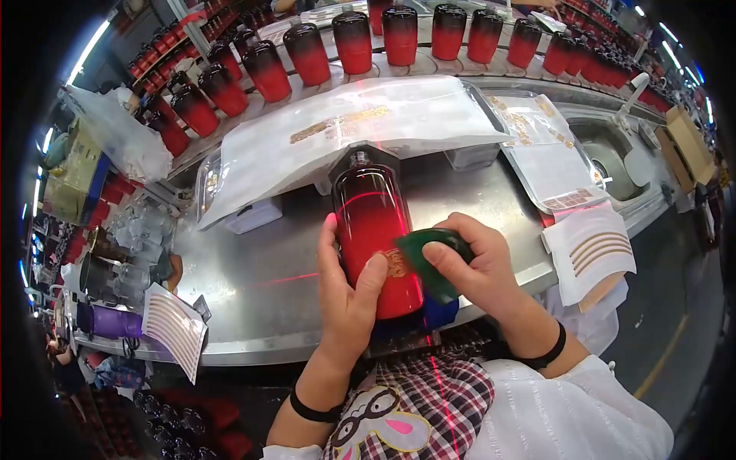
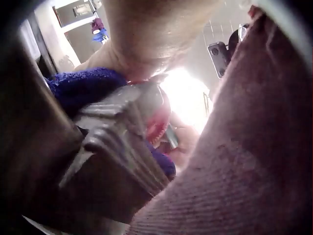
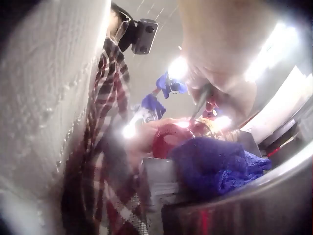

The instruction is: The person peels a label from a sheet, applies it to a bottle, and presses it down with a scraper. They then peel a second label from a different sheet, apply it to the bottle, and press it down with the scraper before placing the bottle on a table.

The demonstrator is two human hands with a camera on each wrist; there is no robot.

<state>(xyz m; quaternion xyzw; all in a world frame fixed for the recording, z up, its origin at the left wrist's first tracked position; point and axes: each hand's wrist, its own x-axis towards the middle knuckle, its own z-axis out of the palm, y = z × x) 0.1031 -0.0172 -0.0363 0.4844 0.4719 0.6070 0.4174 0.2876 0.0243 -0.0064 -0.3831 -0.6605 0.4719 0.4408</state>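
A glossy red bottle [image 1: 372, 218], dark toward its neck, lies tilted in front of the person, its neck pointing away against a dark holder [image 1: 389, 159]. The left hand [image 1: 343, 307] grips its left side, with the thumb across the front beside a gold decal [image 1: 395, 264]. Pinched between the right hand's [image 1: 484, 270] thumb and fingers is a flat dark-green flexible scraper [image 1: 429, 257], its edge right at the decal. Below the bottle's base is a blue cloth [image 3: 215, 164], also seen in the left wrist view, where the bottle is mostly hidden.
A white sheet with gold decals [image 1: 337, 138] spans trays behind the bottle. Decal strips lie on sheets at the right [image 1: 590, 253] and left [image 1: 175, 326] table edges. Several red-black bottles [image 1: 353, 42] line the curved conveyor behind. A sink [image 1: 609, 157] is at the right.
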